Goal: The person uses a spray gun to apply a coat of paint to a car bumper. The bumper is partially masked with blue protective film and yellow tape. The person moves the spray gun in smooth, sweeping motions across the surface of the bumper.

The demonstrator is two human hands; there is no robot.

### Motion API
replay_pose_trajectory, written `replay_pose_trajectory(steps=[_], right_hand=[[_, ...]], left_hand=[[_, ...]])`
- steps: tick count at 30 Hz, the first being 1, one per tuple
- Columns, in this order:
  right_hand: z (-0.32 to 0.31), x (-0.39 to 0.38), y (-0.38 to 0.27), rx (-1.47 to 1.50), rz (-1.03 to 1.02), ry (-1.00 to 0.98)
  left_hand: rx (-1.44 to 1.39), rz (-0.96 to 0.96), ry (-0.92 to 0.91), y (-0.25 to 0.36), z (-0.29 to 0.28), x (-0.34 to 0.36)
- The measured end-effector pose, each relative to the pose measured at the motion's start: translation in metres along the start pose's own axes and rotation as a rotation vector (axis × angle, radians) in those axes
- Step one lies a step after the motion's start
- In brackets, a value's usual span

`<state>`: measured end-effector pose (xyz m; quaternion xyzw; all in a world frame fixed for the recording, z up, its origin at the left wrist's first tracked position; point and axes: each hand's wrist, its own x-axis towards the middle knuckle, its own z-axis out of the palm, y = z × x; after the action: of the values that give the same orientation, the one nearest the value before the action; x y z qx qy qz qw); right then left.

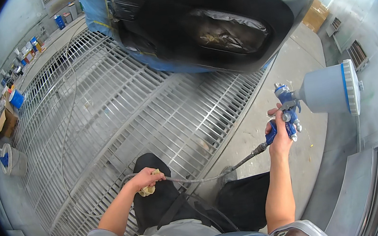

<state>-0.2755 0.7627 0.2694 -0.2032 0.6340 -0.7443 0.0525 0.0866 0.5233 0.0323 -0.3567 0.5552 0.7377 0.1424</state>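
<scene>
My right hand (277, 132) is wrapped round the handle of a blue spray gun (285, 100), its large pale cup (326, 90) lying sideways to the right. A dark air hose (206, 178) runs from the bottom of the handle across my thighs to my left hand (147, 177). Closed over my left thigh, that hand grips a crumpled yellowish cloth (148, 189) together with the hose. Ahead stands a vehicle body (168, 30), its panel dark and smooth, with masking film (235, 30) inside an opening. The gun is apart from the panel.
Metal floor grating (92, 111) spans the left and middle. A thin line (70, 112) trails over it. Along the left wall stand several cans (27, 53), a cardboard box (6, 120) and a white bucket (15, 162). Blue plastic sheeting (94, 16) covers parts of the vehicle.
</scene>
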Motion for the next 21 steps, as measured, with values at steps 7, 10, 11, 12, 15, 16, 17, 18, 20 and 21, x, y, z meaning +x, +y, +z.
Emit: replay_pose_trajectory(steps=[7,10,11,12,15,16,17,18,20,21], right_hand=[[0.015,-0.004,0.007,-0.028,-0.006,-0.101],[0.019,-0.005,0.016,-0.041,0.012,-0.164],[0.019,-0.005,0.019,-0.063,0.024,-0.175],[0.019,-0.007,0.021,-0.091,0.029,-0.197],[0.033,-0.013,0.019,-0.134,0.080,-0.146],[0.035,-0.014,0.021,-0.151,0.108,-0.139],[0.035,-0.014,0.022,-0.167,0.136,-0.132],[0.034,-0.012,0.026,-0.170,0.154,-0.126],[0.035,-0.012,0.025,-0.200,0.164,-0.113],[0.035,-0.011,0.024,-0.215,0.170,-0.106]], left_hand=[[-0.015,0.023,-0.004,-0.005,-0.002,-0.001],[-0.020,0.032,-0.012,-0.009,-0.004,0.000],[-0.026,0.035,-0.017,-0.010,-0.004,0.000],[-0.014,0.033,-0.016,-0.010,-0.005,0.000],[0.008,0.027,-0.010,-0.009,-0.006,-0.001],[0.010,0.024,-0.011,-0.009,-0.006,0.000],[0.012,0.020,-0.013,-0.009,-0.006,0.001],[0.010,0.023,-0.017,-0.008,-0.006,0.002],[0.008,0.025,-0.022,-0.008,-0.006,0.003],[0.006,0.026,-0.026,-0.008,-0.006,0.004]])
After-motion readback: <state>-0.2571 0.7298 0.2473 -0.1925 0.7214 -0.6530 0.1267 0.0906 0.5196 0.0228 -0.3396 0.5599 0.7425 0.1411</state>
